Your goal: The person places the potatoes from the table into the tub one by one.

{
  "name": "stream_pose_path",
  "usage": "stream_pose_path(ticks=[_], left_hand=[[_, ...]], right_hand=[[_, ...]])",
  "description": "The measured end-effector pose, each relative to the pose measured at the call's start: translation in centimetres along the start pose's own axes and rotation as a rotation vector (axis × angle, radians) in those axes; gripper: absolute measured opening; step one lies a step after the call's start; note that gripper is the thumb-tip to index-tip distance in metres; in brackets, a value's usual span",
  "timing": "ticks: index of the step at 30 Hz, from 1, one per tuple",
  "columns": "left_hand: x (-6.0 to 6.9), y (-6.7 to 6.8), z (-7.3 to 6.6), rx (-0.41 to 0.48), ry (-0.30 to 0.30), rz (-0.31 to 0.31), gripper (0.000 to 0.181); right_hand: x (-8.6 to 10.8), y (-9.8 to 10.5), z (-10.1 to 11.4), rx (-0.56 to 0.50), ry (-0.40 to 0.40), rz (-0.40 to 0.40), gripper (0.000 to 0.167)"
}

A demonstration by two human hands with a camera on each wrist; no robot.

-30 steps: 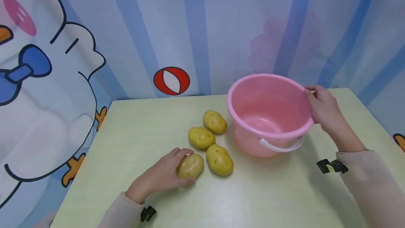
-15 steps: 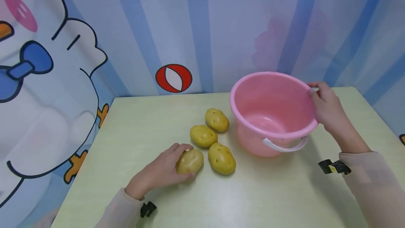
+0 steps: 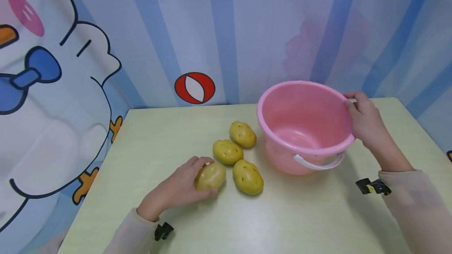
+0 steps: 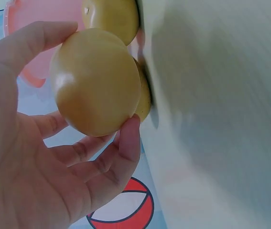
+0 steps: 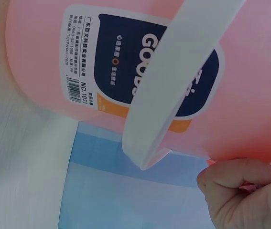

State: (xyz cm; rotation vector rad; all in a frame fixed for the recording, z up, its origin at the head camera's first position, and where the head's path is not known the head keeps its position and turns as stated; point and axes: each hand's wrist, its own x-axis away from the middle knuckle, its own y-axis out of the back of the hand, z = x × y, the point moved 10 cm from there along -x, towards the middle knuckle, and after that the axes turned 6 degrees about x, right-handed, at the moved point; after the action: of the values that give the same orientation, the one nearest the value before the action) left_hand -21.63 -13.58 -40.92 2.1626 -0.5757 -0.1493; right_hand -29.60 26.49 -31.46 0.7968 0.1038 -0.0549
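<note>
My left hand (image 3: 176,185) holds a yellow potato (image 3: 210,176) between thumb and fingers. In the left wrist view this potato (image 4: 97,82) looks smooth and seems slightly off the table. Three more potatoes lie just past it: one nearest the bucket's front (image 3: 248,177), a middle one (image 3: 227,152) and a far one (image 3: 243,134). With my right hand (image 3: 367,120) I grip the right rim of a pink bucket (image 3: 282,154), thumb inside. The bucket's interior shows no contents. Its white handle (image 5: 173,81) hangs down over a printed label (image 5: 111,62) in the right wrist view.
The pale wooden table (image 3: 282,222) carries everything. Behind it hangs a blue striped backdrop (image 3: 261,30) with a printed red and white ball (image 3: 195,88). A large white cartoon figure (image 3: 53,136) is printed on the left side.
The potato in my left hand has risen a little and shifted slightly left. The head view has shifted slightly; the bucket, my right hand and the other potatoes stay put.
</note>
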Motion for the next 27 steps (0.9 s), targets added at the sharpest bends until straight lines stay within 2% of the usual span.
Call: stream_pose_path(ticks=[9, 18, 27], left_hand=[[-0.2, 1.0, -0.4, -0.009, -0.032, -0.033, 0.069], [-0.3, 1.6, -1.1, 0.009, -0.07, -0.044, 0.071], [-1.2, 2.5, -2.2, 0.003, -0.117, -0.06, 0.071]], right_hand=[[0.1, 0.0, 0.1, 0.028, -0.009, -0.01, 0.054], [0.1, -0.2, 0.0, -0.002, -0.017, -0.009, 0.054], [0.1, 0.1, 0.0, -0.002, -0.018, -0.024, 0.054]])
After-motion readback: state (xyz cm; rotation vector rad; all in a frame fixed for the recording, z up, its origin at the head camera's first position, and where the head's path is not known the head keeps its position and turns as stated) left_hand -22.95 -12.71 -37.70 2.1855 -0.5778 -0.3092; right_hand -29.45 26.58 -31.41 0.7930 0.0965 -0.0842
